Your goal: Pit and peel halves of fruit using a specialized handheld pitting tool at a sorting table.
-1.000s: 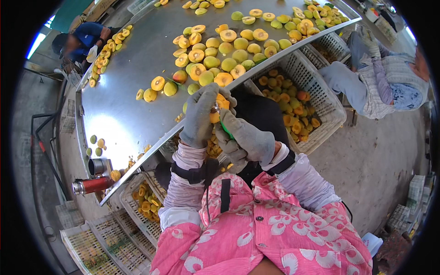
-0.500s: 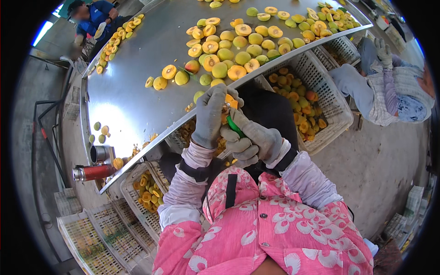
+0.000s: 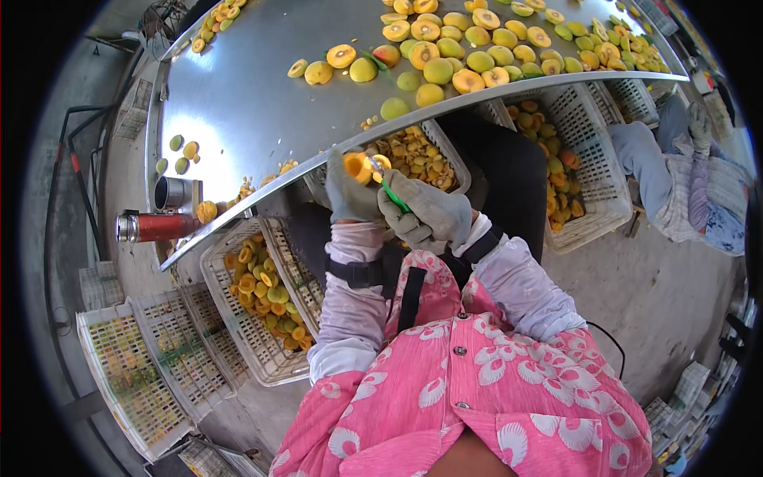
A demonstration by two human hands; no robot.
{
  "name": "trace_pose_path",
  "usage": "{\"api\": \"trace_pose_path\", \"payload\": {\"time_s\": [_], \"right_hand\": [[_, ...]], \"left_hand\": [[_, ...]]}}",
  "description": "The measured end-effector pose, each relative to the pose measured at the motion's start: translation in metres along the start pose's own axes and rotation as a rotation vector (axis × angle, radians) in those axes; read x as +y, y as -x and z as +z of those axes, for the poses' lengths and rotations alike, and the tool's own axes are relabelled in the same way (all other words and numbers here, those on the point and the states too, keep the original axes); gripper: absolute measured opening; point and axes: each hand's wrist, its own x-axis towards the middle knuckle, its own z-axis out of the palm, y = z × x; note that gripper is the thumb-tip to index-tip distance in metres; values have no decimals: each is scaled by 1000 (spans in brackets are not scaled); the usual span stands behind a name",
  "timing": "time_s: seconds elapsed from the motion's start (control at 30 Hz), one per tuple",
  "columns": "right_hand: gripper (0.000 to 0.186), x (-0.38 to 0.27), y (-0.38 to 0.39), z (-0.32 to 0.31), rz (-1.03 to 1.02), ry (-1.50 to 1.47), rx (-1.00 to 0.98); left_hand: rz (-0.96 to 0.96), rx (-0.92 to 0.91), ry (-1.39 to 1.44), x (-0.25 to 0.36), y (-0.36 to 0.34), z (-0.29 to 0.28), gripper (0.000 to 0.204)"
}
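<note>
My gloved left hand is closed around a peach half, its orange cut face showing a hollow. In my gloved right hand is a green-handled pitting tool, fingers wrapped round the handle. Its metal tip is beside the peach half, and a small orange-brown piece, probably the stone, shows at the tip. Both hands are just off the near edge of the metal table. Beyond them, below the edge, a crate holds many stones and scraps.
Halved peaches cover the table's far right part. Crates of peach halves stand to the left and right. A red flask lies at the table's left corner beside a metal cup. Another person sits at right.
My view has shifted, and the table edge sits higher. The tool's tip, earlier in against the fruit, now shows beside the peach half with an orange-brown piece at it. The hollow now faces up.
</note>
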Motion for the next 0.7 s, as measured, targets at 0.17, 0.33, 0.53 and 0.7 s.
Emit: {"api": "trace_pose_path", "payload": {"time_s": [0.17,0.33,0.53,0.7], "right_hand": [[49,15,-58,-99,110,1583,825],[45,-3,-67,-104,50,1606,912],[47,-4,-24,-113,-51,1523,906],[35,-15,62,-98,-267,974,1016]], "left_hand": [[-328,547,133,16,-4,-128,34],[-111,895,-1260,11,7,-275,38],[131,155,-592,39,-6,-92,18],[-155,-1074,-1092,-55,0,23,33]]}}
